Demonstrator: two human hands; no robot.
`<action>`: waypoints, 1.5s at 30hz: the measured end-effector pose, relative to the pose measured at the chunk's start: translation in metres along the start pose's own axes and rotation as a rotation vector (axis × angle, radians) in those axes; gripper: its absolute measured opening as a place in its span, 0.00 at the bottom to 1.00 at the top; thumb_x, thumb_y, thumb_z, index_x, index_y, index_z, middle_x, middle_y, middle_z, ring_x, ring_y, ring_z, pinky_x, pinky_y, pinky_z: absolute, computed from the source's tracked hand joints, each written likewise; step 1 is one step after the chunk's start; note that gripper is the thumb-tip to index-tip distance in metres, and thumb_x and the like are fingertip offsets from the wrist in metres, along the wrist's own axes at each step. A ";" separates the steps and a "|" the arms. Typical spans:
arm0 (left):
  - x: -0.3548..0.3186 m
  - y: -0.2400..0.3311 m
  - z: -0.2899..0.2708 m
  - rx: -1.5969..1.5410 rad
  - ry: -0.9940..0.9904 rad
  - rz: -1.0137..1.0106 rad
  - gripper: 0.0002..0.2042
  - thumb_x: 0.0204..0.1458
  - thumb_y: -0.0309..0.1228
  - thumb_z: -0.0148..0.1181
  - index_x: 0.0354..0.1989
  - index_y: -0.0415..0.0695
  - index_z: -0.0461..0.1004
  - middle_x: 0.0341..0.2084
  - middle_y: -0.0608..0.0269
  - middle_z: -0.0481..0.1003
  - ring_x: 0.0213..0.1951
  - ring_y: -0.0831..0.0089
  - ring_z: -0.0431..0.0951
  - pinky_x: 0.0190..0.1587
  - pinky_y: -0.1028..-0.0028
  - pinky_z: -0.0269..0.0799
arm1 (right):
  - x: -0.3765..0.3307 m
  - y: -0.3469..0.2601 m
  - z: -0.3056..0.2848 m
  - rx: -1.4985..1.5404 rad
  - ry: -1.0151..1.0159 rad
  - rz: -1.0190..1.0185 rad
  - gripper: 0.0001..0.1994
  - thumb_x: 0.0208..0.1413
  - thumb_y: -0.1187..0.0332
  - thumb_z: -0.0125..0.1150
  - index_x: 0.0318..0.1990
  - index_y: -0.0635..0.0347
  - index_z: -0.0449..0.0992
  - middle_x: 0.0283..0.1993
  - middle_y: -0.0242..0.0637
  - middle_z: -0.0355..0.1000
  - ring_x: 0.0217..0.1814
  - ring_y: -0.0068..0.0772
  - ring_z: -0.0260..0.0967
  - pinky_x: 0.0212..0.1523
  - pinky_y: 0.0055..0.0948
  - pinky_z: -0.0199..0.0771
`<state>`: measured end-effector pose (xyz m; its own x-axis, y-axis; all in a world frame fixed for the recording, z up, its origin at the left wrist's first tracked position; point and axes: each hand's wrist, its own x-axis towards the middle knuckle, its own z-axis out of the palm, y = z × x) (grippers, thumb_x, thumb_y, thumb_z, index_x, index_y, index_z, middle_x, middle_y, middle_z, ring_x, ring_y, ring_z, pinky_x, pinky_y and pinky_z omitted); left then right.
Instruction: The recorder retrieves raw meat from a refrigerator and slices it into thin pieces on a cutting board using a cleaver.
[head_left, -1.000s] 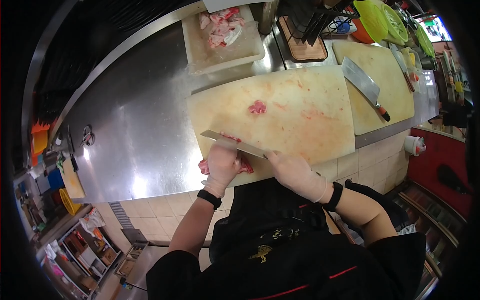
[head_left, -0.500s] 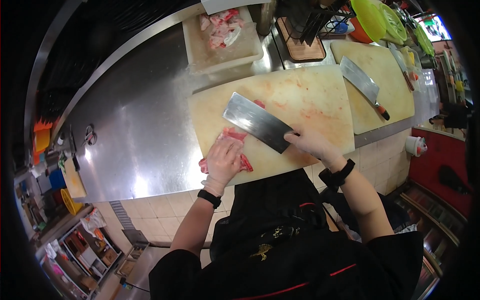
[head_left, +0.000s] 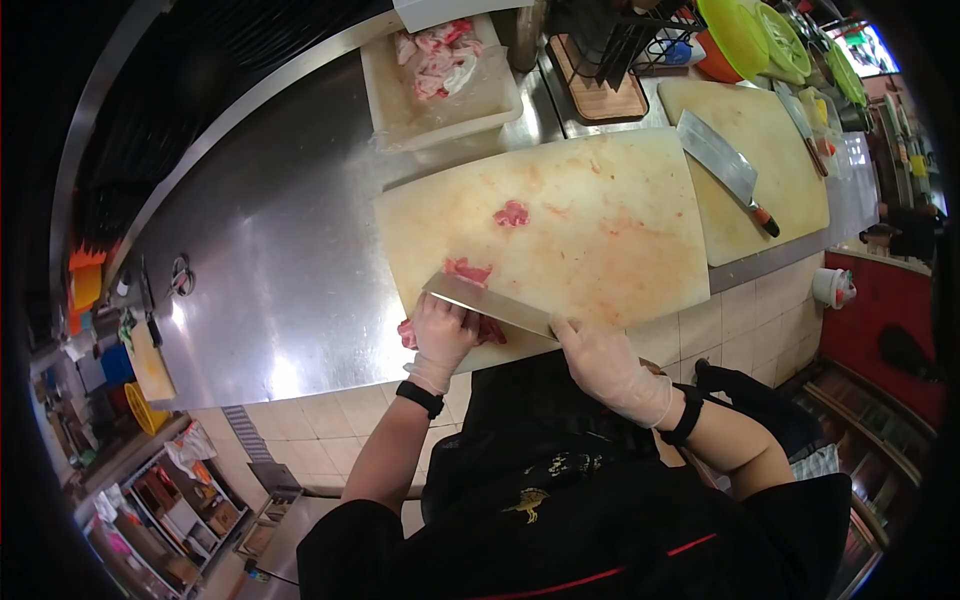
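My gloved right hand (head_left: 608, 372) grips a cleaver (head_left: 492, 304), its blade turned nearly on edge and slanting up to the left. The blade lies across a piece of raw red meat (head_left: 488, 330) near the left front of a pale cutting board (head_left: 610, 270). With its gloved fingers curled, my left hand (head_left: 442, 332) holds that meat down, right against the blade, and hides part of it. Behind the blade, some of the meat shows. A small cut piece of meat (head_left: 512, 214) lies apart, farther back on the board.
At the back stands a white tub (head_left: 450, 130) of meat and fat. A second board (head_left: 790, 190) on the right bears another cleaver (head_left: 722, 160) and a knife (head_left: 803, 132). A wooden tray (head_left: 605, 98) sits behind. Scissors (head_left: 181, 275) lie on the steel counter (head_left: 270, 220) at left.
The cleaver has swung left and toward me, from lying flat over the small piece to across the held meat. The small piece is now uncovered. My left fingers have curled in.
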<state>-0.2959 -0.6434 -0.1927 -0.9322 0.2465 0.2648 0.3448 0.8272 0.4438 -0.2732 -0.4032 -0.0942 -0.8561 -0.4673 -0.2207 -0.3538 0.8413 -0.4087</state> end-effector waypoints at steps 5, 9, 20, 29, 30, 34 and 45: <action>0.001 0.000 -0.002 0.037 -0.022 0.038 0.14 0.37 0.29 0.64 0.36 0.44 0.79 0.36 0.58 0.75 0.43 0.56 0.74 0.48 0.57 0.71 | 0.001 0.001 -0.001 0.008 0.030 -0.028 0.15 0.50 0.75 0.51 0.48 0.60 0.69 0.31 0.41 0.71 0.25 0.43 0.72 0.24 0.37 0.73; 0.002 -0.003 0.000 0.002 -0.011 0.072 0.17 0.36 0.28 0.65 0.39 0.44 0.77 0.36 0.57 0.74 0.43 0.54 0.74 0.48 0.56 0.70 | 0.014 0.001 -0.003 0.069 -0.032 -0.033 0.15 0.51 0.75 0.50 0.48 0.60 0.68 0.31 0.41 0.71 0.27 0.43 0.73 0.25 0.37 0.73; 0.006 0.001 0.002 0.027 0.033 0.094 0.14 0.38 0.28 0.64 0.37 0.44 0.78 0.35 0.57 0.74 0.39 0.55 0.74 0.45 0.60 0.71 | 0.063 -0.016 0.019 0.190 -0.040 -0.093 0.11 0.52 0.74 0.49 0.44 0.62 0.67 0.31 0.45 0.72 0.30 0.46 0.74 0.28 0.39 0.74; 0.002 -0.002 0.000 -0.003 -0.022 0.056 0.14 0.40 0.28 0.65 0.38 0.43 0.76 0.37 0.56 0.74 0.42 0.53 0.74 0.48 0.57 0.71 | 0.038 0.001 0.008 0.195 -0.087 -0.070 0.08 0.52 0.74 0.49 0.41 0.62 0.67 0.30 0.46 0.71 0.33 0.49 0.74 0.32 0.43 0.74; 0.003 -0.002 0.000 -0.006 -0.021 0.060 0.14 0.40 0.28 0.65 0.38 0.43 0.76 0.37 0.56 0.74 0.42 0.53 0.74 0.48 0.57 0.71 | 0.057 -0.012 0.006 0.231 -0.132 -0.057 0.08 0.52 0.74 0.50 0.40 0.63 0.66 0.31 0.47 0.71 0.34 0.49 0.74 0.32 0.42 0.74; 0.006 -0.002 0.001 0.002 0.026 0.090 0.15 0.37 0.26 0.63 0.37 0.42 0.76 0.36 0.55 0.74 0.41 0.54 0.74 0.47 0.58 0.71 | 0.085 -0.029 0.018 0.216 -0.019 -0.134 0.07 0.52 0.74 0.51 0.38 0.63 0.66 0.31 0.47 0.71 0.34 0.50 0.73 0.32 0.43 0.74; 0.001 -0.005 0.003 -0.034 0.058 0.039 0.12 0.37 0.26 0.64 0.35 0.43 0.76 0.35 0.60 0.75 0.43 0.59 0.75 0.49 0.60 0.71 | -0.017 0.056 -0.006 0.115 -0.370 0.143 0.12 0.53 0.72 0.53 0.45 0.61 0.68 0.35 0.50 0.73 0.37 0.53 0.72 0.37 0.44 0.73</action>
<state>-0.2988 -0.6464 -0.1970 -0.9104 0.2480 0.3312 0.3855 0.7993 0.4610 -0.2806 -0.3471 -0.1083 -0.6931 -0.4321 -0.5770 -0.1790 0.8785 -0.4429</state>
